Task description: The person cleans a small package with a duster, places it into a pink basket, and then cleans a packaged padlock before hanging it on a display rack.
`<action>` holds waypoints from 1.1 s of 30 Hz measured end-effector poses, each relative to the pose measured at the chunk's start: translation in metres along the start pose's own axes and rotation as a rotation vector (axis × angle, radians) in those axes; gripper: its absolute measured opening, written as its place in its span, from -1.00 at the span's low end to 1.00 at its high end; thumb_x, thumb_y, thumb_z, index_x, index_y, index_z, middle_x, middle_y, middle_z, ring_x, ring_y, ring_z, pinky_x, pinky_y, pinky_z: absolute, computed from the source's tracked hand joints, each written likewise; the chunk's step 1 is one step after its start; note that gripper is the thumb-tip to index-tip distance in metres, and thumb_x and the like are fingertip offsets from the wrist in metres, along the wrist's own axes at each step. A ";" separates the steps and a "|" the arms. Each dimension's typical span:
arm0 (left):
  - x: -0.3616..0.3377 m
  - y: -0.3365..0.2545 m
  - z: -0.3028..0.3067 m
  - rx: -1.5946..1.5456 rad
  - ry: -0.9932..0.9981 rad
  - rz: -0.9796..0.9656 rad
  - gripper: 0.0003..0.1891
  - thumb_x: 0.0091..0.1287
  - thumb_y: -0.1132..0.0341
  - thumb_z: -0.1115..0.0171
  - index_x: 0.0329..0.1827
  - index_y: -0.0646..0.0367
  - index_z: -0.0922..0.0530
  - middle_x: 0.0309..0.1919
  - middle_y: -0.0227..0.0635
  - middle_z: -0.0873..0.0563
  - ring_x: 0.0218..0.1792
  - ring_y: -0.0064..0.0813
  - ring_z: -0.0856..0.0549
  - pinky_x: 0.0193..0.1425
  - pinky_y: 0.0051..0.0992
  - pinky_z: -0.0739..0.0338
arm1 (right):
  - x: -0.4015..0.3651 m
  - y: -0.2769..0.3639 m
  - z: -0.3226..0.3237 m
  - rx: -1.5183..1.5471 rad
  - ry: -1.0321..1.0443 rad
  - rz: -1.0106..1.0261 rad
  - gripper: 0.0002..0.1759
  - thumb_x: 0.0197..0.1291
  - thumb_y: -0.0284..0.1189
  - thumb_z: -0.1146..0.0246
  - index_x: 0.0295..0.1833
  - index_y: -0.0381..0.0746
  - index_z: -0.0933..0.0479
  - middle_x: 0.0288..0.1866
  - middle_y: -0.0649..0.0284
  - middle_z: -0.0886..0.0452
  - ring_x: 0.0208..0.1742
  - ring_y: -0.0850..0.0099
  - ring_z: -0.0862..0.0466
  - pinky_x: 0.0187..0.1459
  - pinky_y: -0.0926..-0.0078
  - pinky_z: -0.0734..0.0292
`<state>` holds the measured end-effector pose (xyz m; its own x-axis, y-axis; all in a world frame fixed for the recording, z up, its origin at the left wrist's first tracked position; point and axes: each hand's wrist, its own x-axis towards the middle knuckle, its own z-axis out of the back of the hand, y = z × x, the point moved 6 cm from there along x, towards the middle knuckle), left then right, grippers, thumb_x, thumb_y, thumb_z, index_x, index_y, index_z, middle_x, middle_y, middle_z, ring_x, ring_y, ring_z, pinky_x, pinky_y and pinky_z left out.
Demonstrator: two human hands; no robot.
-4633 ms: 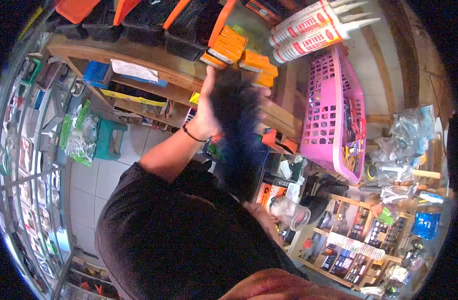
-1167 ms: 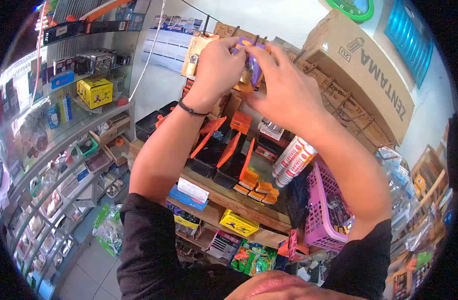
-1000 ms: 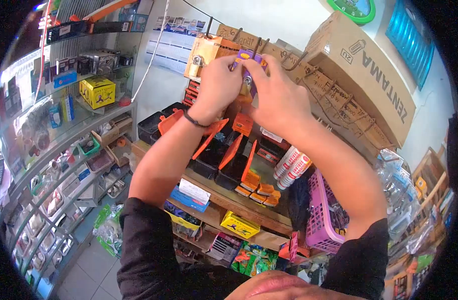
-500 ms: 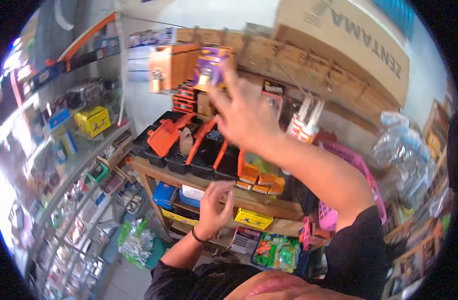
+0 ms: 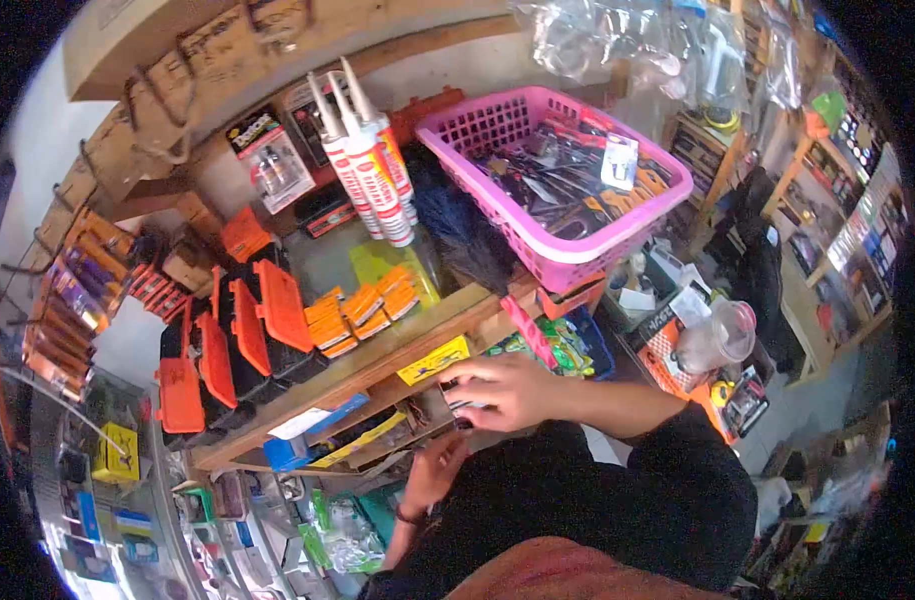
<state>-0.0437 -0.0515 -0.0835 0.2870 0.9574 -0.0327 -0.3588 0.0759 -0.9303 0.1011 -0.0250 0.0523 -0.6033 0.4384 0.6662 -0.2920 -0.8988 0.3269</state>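
Observation:
My right hand (image 5: 507,392) is closed, its fingers curled round something small, dark and silvery that I cannot make out. Just below it, my left hand (image 5: 435,472), with a dark band at the wrist, has its fingers drawn together; what they grip is unclear. Both hands are close together in front of the wooden shelf (image 5: 377,365), near a yellow box (image 5: 433,360). Above on the shelf lie orange packets (image 5: 362,312), beside black bins with orange lids (image 5: 282,305). White sealant tubes (image 5: 377,180) stand behind the packets.
A pink basket (image 5: 567,250) full of tools sits on the right of the shelf. Packs hang on hooks at left (image 5: 77,285). At right are a clear plastic tub (image 5: 717,335) and more shelving. Green bags (image 5: 342,530) lie low at left.
The view has swung right, bringing the pink basket to the middle. My right hand has come down from the hanging packs to beside my left hand, and its spread fingers have curled closed.

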 end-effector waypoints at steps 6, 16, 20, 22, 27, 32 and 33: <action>0.062 -0.147 -0.007 0.165 0.279 -0.677 -0.70 0.11 0.42 -0.19 -0.05 0.15 -0.51 -0.38 -0.24 -0.59 -0.39 -0.33 -0.58 -0.30 -0.43 -0.46 | -0.030 -0.013 0.092 -0.170 -0.355 -0.148 -0.87 -0.07 -0.53 -0.21 -0.32 -0.21 -0.55 -0.26 0.20 -0.57 -0.36 0.38 -0.60 -0.36 0.50 -0.51; 0.142 -0.296 -0.057 0.325 0.146 -1.139 -0.82 0.09 0.34 -0.20 -0.28 0.20 -0.50 -0.45 -0.20 -0.56 -0.40 -0.20 -0.57 -0.30 -0.32 -0.45 | -0.063 -0.078 0.248 -0.565 -0.556 -0.396 -0.90 -0.01 -0.51 -0.14 -0.34 -0.27 -0.49 -0.40 0.17 -0.55 -0.38 0.25 -0.57 -0.35 0.42 -0.47; 0.177 -0.315 -0.078 0.740 0.004 -1.223 -0.76 0.14 0.26 -0.15 -0.21 0.23 -0.50 -0.32 -0.15 -0.58 -0.26 -0.15 -0.55 -0.18 -0.31 -0.45 | -0.070 -0.145 0.287 -0.779 -0.253 -0.623 -0.83 0.04 -0.37 -0.11 -0.28 -0.21 -0.51 -0.34 0.16 -0.56 -0.27 0.22 -0.57 -0.28 0.30 -0.46; 0.193 -0.319 -0.093 0.784 0.028 -1.221 -0.75 0.13 0.26 -0.15 -0.20 0.21 -0.50 -0.32 -0.15 -0.57 -0.26 -0.15 -0.54 -0.19 -0.30 -0.45 | -0.067 -0.164 0.300 -0.864 -0.192 -0.665 -0.81 0.04 -0.35 -0.12 -0.27 -0.20 -0.52 -0.32 0.11 -0.55 -0.26 0.19 -0.56 -0.26 0.29 -0.46; 0.251 -0.312 -0.128 1.009 0.124 -1.017 -0.66 0.17 0.09 -0.07 -0.15 0.16 -0.50 -0.29 -0.13 -0.58 -0.21 -0.12 -0.55 -0.16 -0.25 -0.47 | -0.066 -0.215 0.324 -0.968 -0.102 -0.694 -0.77 0.03 -0.31 -0.14 -0.23 -0.21 -0.51 -0.28 0.02 -0.51 -0.19 0.10 -0.53 -0.18 0.19 -0.42; 0.321 -0.321 -0.127 1.140 0.249 -0.690 -0.61 0.20 0.04 0.00 -0.13 0.19 -0.50 -0.27 -0.08 -0.59 -0.19 -0.11 -0.57 -0.14 -0.21 -0.46 | -0.059 -0.246 0.318 -0.726 0.275 -0.893 -0.71 0.05 -0.25 -0.12 -0.27 -0.25 -0.54 -0.22 0.02 -0.46 -0.18 0.10 -0.52 -0.13 0.20 -0.45; 0.328 -0.320 -0.128 1.134 0.241 -0.710 -0.62 0.20 0.05 0.00 -0.14 0.19 -0.50 -0.27 -0.08 -0.59 -0.19 -0.11 -0.57 -0.14 -0.22 -0.46 | -0.060 -0.250 0.318 -0.722 0.195 -0.845 -0.70 0.05 -0.24 -0.12 -0.32 -0.28 -0.54 -0.22 0.00 -0.45 -0.18 0.09 -0.52 -0.12 0.19 -0.45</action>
<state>0.2788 0.2022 0.1568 0.8191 0.5531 0.1520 -0.5634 0.8255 0.0323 0.4467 0.1740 0.1441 -0.0960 0.9558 0.2780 -0.9841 -0.1330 0.1174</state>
